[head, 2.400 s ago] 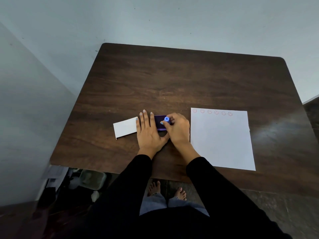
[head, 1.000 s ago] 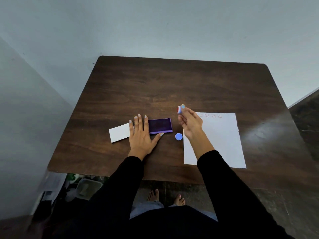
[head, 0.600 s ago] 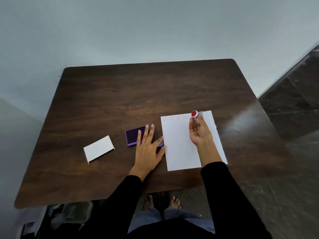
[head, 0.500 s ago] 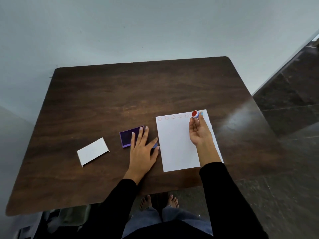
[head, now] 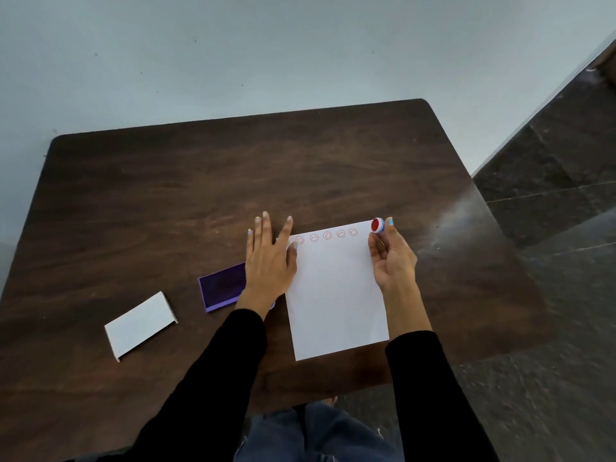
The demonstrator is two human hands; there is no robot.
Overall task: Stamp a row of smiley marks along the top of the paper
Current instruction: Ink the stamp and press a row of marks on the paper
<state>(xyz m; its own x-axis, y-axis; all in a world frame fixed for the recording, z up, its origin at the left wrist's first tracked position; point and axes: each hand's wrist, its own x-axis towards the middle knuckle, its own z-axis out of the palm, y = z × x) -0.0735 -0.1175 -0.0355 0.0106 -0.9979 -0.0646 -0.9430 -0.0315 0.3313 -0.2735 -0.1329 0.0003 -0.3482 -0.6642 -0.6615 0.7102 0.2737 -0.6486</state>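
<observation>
A white sheet of paper lies on the dark wooden table, with a row of several red smiley marks along its top edge. My right hand pinches a small round stamp with a red face, held just above the paper's top right corner, face tilted toward me. My left hand lies flat with fingers spread on the paper's top left corner and the table beside it. A purple ink pad sits left of my left wrist, partly hidden by it.
A white lid or card lies on the table to the left of the ink pad. A grey wall stands behind the table. The table's right edge drops to a dark tiled floor.
My left hand left the ink pad and moved right onto the paper's top left corner. My right hand carried the stamp from the pad to the paper's top right corner.
</observation>
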